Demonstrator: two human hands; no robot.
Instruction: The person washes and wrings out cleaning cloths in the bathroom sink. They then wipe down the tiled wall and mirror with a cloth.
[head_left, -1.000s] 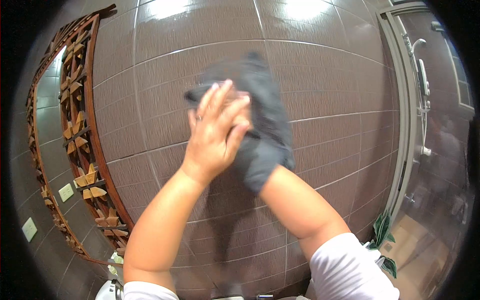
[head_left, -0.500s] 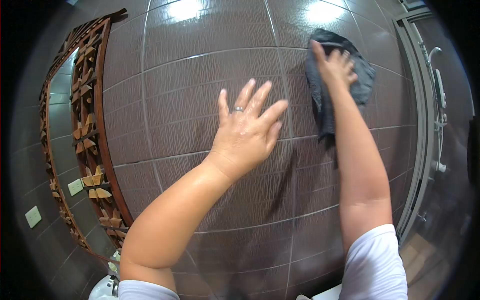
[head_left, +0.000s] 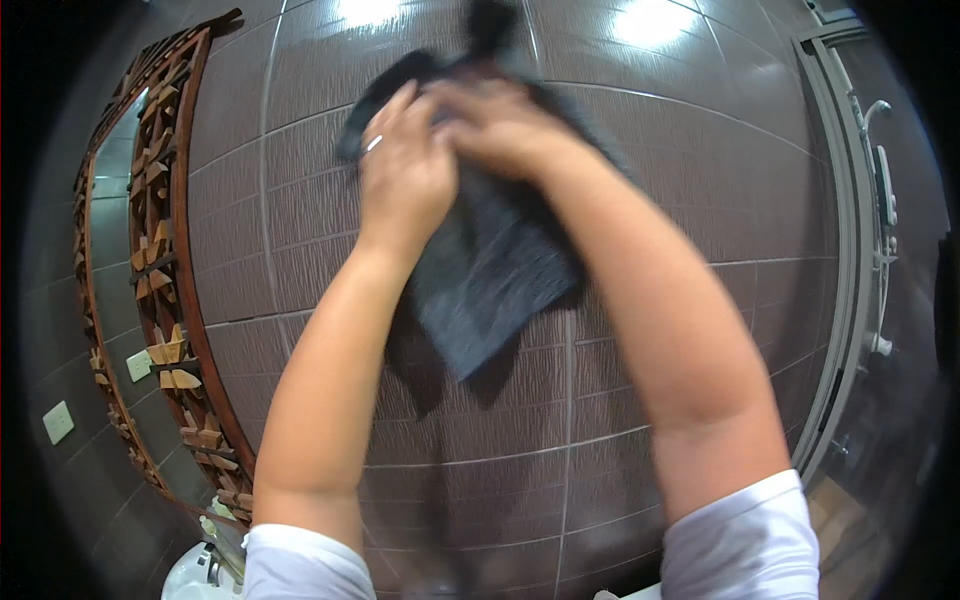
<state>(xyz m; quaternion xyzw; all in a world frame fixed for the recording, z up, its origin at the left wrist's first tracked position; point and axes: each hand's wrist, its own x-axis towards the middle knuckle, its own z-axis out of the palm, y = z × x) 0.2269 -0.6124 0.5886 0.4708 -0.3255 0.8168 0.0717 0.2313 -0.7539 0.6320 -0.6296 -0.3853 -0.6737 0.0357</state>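
A dark grey cloth (head_left: 495, 275) hangs in front of the brown tiled wall (head_left: 690, 200), its lower corner pointing down and its upper parts blurred by motion. My left hand (head_left: 408, 170), with a ring on one finger, is closed on the upper left part of the cloth. Close beside it, my right hand (head_left: 495, 120) grips the cloth's upper middle, its fingers smeared by movement. The two hands almost meet. Cloth behind the fingers is partly hidden.
To the left hangs a mirror (head_left: 112, 240) in a carved wooden frame (head_left: 160, 250). Below it stands a white basin (head_left: 195, 578) with a tap. A metal-framed glass shower door (head_left: 850, 260) is at the right. A white wall socket (head_left: 58, 423) sits far left.
My right hand has carried the cloth leftward across the wall. My left hand, spread and without the cloth before, has moved up and left and now holds it too.
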